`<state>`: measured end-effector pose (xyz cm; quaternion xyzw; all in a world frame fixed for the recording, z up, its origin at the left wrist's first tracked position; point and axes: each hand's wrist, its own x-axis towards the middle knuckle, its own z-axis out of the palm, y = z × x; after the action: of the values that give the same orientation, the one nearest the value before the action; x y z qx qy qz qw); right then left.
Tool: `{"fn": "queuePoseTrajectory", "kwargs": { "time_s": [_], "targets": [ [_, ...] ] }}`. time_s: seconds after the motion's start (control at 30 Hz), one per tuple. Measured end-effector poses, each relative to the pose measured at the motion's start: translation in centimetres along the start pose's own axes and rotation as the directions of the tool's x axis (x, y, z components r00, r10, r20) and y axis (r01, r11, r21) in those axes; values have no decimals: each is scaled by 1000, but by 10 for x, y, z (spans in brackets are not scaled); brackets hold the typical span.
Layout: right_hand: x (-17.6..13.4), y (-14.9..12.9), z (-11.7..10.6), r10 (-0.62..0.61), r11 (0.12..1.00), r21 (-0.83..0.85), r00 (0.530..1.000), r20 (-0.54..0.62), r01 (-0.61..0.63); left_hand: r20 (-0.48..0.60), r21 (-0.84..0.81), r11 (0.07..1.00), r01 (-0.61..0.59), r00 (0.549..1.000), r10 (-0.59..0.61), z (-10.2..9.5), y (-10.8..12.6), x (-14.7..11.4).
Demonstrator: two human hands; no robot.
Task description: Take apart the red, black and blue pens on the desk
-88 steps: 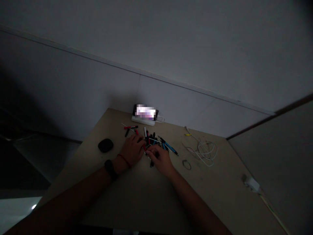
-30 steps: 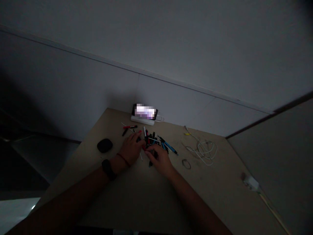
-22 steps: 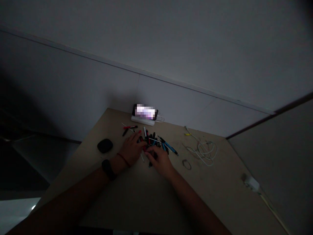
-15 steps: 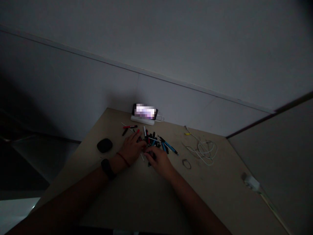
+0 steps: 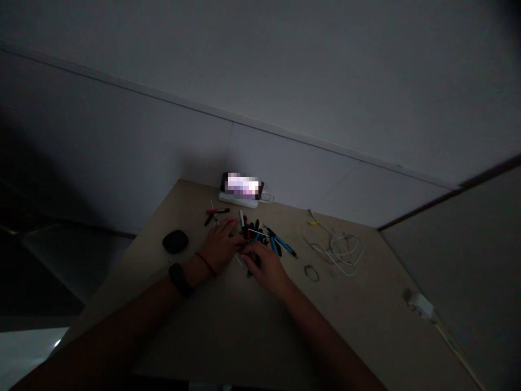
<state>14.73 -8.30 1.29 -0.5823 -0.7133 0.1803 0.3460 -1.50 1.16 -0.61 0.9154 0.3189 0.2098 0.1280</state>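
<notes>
My left hand (image 5: 220,247), with a dark watch and a red cord at the wrist, lies over the left side of a heap of pens and pen parts (image 5: 257,231). Its fingers reach forward and its thumb bends toward my right hand (image 5: 262,263). The right thumb and fingers are pinched close to the left thumb. What lies between the fingertips is too dark and small to make out. Blue-and-black pens (image 5: 284,243) rest just beyond my right hand. A thin white stick (image 5: 239,260) shows between the hands.
A lit phone (image 5: 243,185) leans at the wall on a white block (image 5: 238,200). A black rounded case (image 5: 175,241) sits at left. A red pen (image 5: 217,210) lies behind the left hand. Right of the heap are a coiled white cable (image 5: 337,251) and a small ring (image 5: 311,273).
Both hands stay almost in place. The left fingers have shifted slightly, and the small pieces just beyond them have changed position. The view has moved a little.
</notes>
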Motion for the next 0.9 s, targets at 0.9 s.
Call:
{"fn": "queuePoseTrajectory", "kwargs": {
  "time_s": [0.9],
  "targets": [
    [1,-6,-14,271,925,360,871,-411,-118,-103,-650,760,-4,991,-83,-27,32,-1]
  ]
}}
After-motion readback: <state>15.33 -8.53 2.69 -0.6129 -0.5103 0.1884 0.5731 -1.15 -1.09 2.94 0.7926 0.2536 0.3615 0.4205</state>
